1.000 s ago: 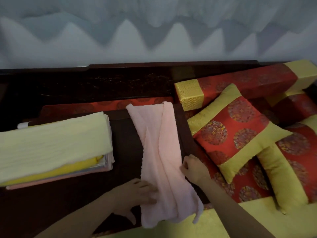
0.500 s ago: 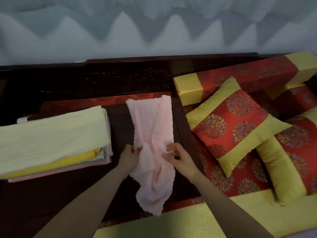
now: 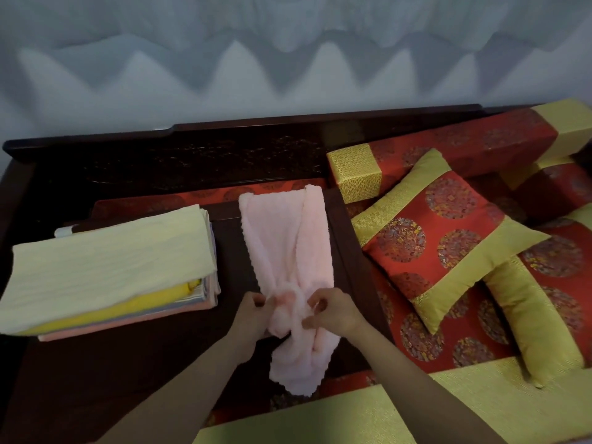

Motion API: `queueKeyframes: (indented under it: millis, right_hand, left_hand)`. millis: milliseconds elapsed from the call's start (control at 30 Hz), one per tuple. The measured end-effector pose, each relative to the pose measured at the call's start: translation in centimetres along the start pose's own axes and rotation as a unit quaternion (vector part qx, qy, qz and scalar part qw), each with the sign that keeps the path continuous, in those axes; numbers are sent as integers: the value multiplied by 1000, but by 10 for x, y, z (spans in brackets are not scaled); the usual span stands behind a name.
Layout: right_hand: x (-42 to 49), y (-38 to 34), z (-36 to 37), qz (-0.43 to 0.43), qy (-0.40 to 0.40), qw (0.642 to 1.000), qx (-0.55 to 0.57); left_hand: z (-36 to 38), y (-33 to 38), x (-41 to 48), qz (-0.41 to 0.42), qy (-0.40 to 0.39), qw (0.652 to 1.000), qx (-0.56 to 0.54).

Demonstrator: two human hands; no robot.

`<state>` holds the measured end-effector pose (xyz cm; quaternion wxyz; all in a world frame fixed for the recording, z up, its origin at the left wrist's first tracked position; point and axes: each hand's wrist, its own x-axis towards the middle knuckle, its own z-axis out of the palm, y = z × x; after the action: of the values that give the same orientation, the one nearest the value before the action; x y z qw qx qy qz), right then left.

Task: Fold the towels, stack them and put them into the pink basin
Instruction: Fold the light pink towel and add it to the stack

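Observation:
A long pale pink towel [image 3: 285, 245] lies lengthwise on the dark wooden table [image 3: 105, 379], bunched near its front end, which hangs over the table's edge. My left hand [image 3: 253, 315] pinches the bunched part from the left. My right hand [image 3: 333, 312] pinches it from the right, fingers curled into the cloth. On the left of the table sits a stack of folded towels [image 3: 105, 270], pale yellow on top, with bright yellow, grey and pink layers beneath. No pink basin is in view.
Red-and-gold cushions [image 3: 439, 241] and a bolster [image 3: 448, 155] crowd the seat right of the table. A gold-green seat pad [image 3: 368, 418] runs along the front. The carved dark backrest [image 3: 208, 161] stands behind, against a pale wall.
Both hands moved from the towel's outer edges to its middle and gathered the cloth. The towel's front part went from spread to bunched.

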<state>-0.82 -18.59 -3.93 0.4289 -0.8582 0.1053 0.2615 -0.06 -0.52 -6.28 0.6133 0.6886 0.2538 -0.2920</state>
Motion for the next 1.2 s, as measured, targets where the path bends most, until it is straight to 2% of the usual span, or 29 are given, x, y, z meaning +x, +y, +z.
queueKeyframes:
  millis: [133, 200, 267, 333, 367, 433, 500, 533, 600, 633, 700, 733, 767, 800, 833, 867, 900, 933, 967, 1000, 1067, 1133, 1200]
  right_hand:
    - [-13, 7, -22, -3, -57, 998, -36]
    - [-21, 11, -34, -4, -72, 995, -68]
    - [-26, 11, -44, -7, -80, 991, -109]
    - [-28, 8, -51, -28, -54, 990, -130]
    - [-27, 5, -54, -44, -34, 991, -124]
    - [-26, -2, -56, -65, -4, 995, -69]
    - [-25, -11, -52, -86, 14, 996, 5]
    - [-25, -16, -50, -98, 21, 994, 39]
    - [-27, -25, -46, -112, 24, 987, 109]
    - [-28, -29, -45, -114, 19, 983, 144]
    - [-28, -31, -42, -107, 12, 977, 183]
    - [-27, -30, -42, -95, 13, 977, 189]
    - [-26, -29, -42, -82, 14, 977, 196]
    - [-25, -27, -42, -69, 11, 976, 206]
    - [-25, -26, -43, -61, 7, 975, 216]
    - [-24, -25, -44, -56, 5, 973, 225]
    - [-24, -25, -44, -54, 5, 971, 232]
    - [-24, -26, -45, -54, 8, 970, 237]
    - [-24, -27, -46, -56, 14, 969, 240]
    - [-25, -28, -48, -57, 21, 968, 243]
    - [-24, -28, -52, -61, 37, 966, 250]
    - [-24, -30, -53, -64, 44, 959, 271]
    - [-22, -37, -50, -64, 41, 953, 293]
  left_hand:
    - [2, -31, -38, -71, -56, 995, -32]
    - [0, -37, -53, -133, -132, 982, -12]
    - [-6, -34, -60, -186, -234, 953, 44]
    - [-13, -24, -52, -161, -276, 932, 172]
    - [-15, -17, -42, -117, -246, 932, 238]
    - [-19, 1, -16, 12, -118, 940, 321]
    - [-26, 19, 8, 148, 29, 919, 364]
    - [-31, 27, 21, 204, 88, 892, 394]
    - [-41, 43, 41, 264, 147, 806, 509]
    - [-43, 51, 45, 261, 142, 771, 562]
    - [-45, 66, 55, 227, 148, 742, 613]
    - [-45, 72, 63, 247, 158, 744, 600]
    - [-43, 75, 70, 236, 148, 765, 581]
    - [-44, 81, 73, 216, 115, 811, 532]
    - [-45, 81, 80, 206, 122, 847, 474]
    - [-43, 83, 81, 194, 134, 859, 454]
    - [-39, 84, 80, 203, 185, 870, 409]
    - [-37, 92, 81, 177, 207, 867, 418]
    - [-38, 99, 85, 162, 215, 890, 367]
    - [-39, 98, 91, 169, 216, 888, 370]
    - [-39, 103, 90, 194, 201, 888, 365]
    - [-34, 102, 75, 215, 186, 923, 261]
    - [-24, 100, 45, 200, 117, 963, 136]
